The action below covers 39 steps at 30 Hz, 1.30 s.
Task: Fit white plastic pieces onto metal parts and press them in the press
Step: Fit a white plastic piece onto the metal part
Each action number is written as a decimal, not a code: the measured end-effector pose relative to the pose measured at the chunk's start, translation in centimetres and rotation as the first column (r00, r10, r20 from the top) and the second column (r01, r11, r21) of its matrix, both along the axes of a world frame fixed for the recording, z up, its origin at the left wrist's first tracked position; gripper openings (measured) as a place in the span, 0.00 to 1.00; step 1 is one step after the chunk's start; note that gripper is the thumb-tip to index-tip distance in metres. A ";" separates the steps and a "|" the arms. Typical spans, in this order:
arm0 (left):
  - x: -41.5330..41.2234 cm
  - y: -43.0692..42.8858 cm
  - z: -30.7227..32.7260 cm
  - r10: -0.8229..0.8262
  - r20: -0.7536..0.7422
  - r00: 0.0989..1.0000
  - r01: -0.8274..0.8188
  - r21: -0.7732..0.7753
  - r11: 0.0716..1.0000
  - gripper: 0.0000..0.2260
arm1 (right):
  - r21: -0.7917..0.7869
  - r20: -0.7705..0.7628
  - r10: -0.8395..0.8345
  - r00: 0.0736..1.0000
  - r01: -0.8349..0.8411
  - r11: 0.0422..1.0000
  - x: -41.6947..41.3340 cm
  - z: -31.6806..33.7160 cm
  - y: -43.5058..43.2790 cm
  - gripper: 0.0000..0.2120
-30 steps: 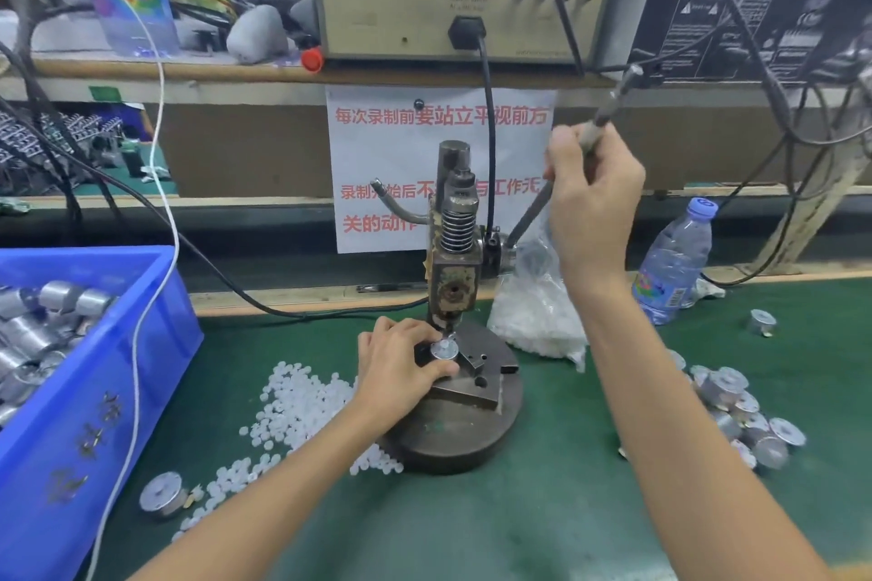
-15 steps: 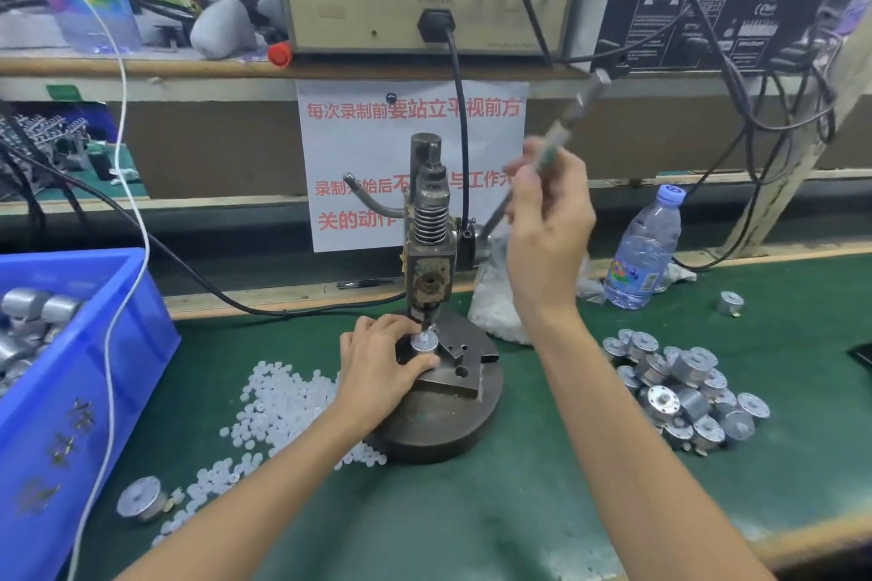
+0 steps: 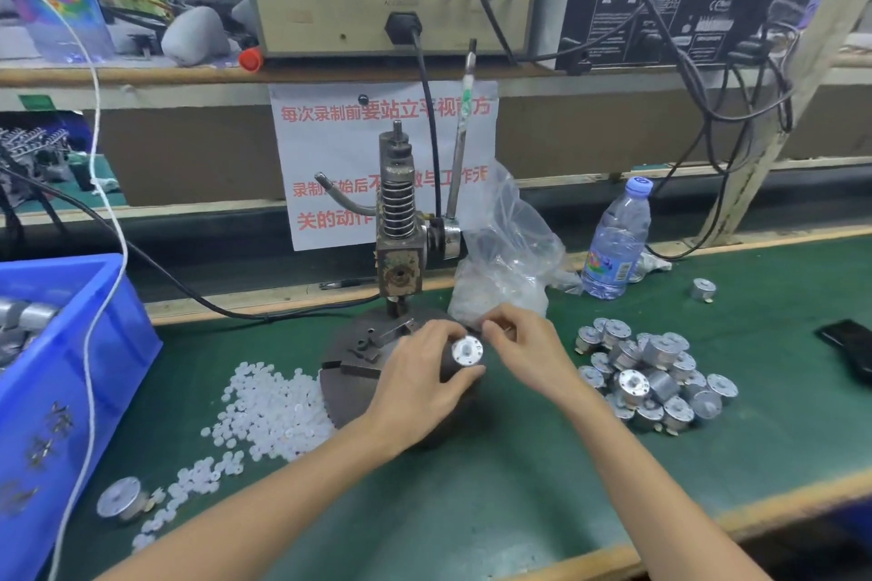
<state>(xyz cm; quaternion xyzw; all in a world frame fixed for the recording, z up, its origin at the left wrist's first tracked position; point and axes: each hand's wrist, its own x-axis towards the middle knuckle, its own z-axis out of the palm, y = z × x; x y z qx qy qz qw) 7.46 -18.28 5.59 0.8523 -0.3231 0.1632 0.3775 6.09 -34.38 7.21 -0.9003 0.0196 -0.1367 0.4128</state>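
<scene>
Both hands now meet at one metal part, off the press.

Since a second ago the right hand has let go of the lever, which stands upright again behind both hands. The left hand has lifted the part from under the ram and grips it, white-centred face up. Right fingertips pinch at its rim; what they hold I cannot tell. That pressing looks done.

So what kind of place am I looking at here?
Most likely a small factory assembly bench: a manual metal lever press on a green mat, a heap of small silver cylindrical metal parts, and loose white plastic pieces scattered beside a blue plastic bin.
</scene>
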 end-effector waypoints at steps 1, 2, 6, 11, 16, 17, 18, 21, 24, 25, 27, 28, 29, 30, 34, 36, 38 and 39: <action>-0.1 -1.2 0.2 -0.020 -0.027 0.999 0.020 0.006 1.000 0.12 | -0.015 0.006 -0.041 0.999 0.041 0.999 -0.4 0.2 -0.9 0.05; -0.2 -2.4 0.4 -0.030 -0.049 0.998 0.031 0.017 0.999 0.12 | -0.036 0.007 -0.081 0.997 0.081 0.996 -0.7 0.4 -1.9 0.05; 0.1 -7.6 0.7 -0.079 -0.118 0.990 0.089 0.081 0.993 0.13 | -0.077 0.004 -0.235 0.972 0.235 0.969 -2.8 1.3 -7.1 0.06; 0.7 -14.5 1.3 -0.148 -0.203 0.968 0.173 0.112 0.978 0.14 | -0.059 -0.037 -0.452 0.891 0.450 0.891 -5.4 1.5 -14.2 0.08; 0.9 -21.9 2.3 -0.169 -0.204 0.964 0.206 0.179 0.962 0.15 | -0.093 -0.112 -0.550 0.828 0.542 0.835 -6.7 0.6 -18.2 0.09; 0.9 -23.2 2.4 -0.158 -0.212 0.964 0.200 0.194 0.960 0.15 | -0.112 -0.126 -0.559 0.819 0.548 0.829 -6.6 0.3 -18.5 0.09; 0.8 -24.4 2.4 -0.140 -0.222 0.965 0.190 0.224 0.956 0.14 | -0.128 -0.136 -0.566 0.813 0.552 0.824 -6.3 0.0 -18.6 0.09; 0.9 -26.6 2.0 -0.078 -0.259 0.963 0.170 0.354 0.920 0.11 | -0.160 -0.152 -0.565 0.811 0.544 0.823 -5.3 -0.7 -18.7 0.10; 1.2 -27.2 1.3 -0.048 -0.311 0.949 0.168 0.372 0.913 0.11 | -0.207 -0.185 -0.559 0.808 0.524 0.826 -4.5 -1.2 -18.8 0.12; 1.3 -27.2 1.2 -0.047 -0.320 0.946 0.170 0.369 0.914 0.12 | -0.222 -0.195 -0.563 0.803 0.523 0.823 -4.4 -1.4 -18.8 0.13; 1.5 -27.2 1.1 -0.058 -0.339 0.939 0.191 0.374 0.907 0.14 | -0.240 -0.201 -0.580 0.790 0.534 0.811 -4.2 -1.5 -18.9 0.14; 1.5 -27.2 1.1 -0.070 -0.349 0.934 0.209 0.377 0.903 0.15 | -0.247 -0.203 -0.587 0.784 0.539 0.805 -4.2 -1.6 -19.0 0.14; 1.4 -27.1 1.1 -0.083 -0.359 0.930 0.226 0.377 0.898 0.15 | -0.252 -0.209 -0.591 0.779 0.541 0.802 -4.2 -1.6 -19.1 0.14; 1.3 -27.0 1.1 -0.094 -0.369 0.924 0.242 0.379 0.893 0.15 | -0.258 -0.218 -0.592 0.776 0.539 0.801 -4.2 -1.6 -19.1 0.14; 0.8 -26.5 1.2 -0.119 -0.376 0.919 0.266 0.368 0.891 0.16 | -0.303 -0.236 -0.595 0.768 0.524 0.796 -4.1 -1.5 -19.0 0.12; 0.6 -26.1 1.5 -0.126 -0.361 0.924 0.263 0.361 0.895 0.16 | -0.304 -0.215 -0.599 0.771 0.530 0.791 -4.1 -1.3 -18.8 0.11; 0.6 -25.6 2.2 -0.135 -0.340 0.931 0.261 0.358 0.897 0.15 | -0.293 -0.185 -0.598 0.780 0.537 0.791 -4.0 -0.8 -18.4 0.12; 0.6 -25.2 2.6 -0.140 -0.326 0.935 0.257 0.351 0.900 0.15 | -0.287 -0.166 -0.593 0.788 0.537 0.794 -4.0 -0.5 -18.2 0.12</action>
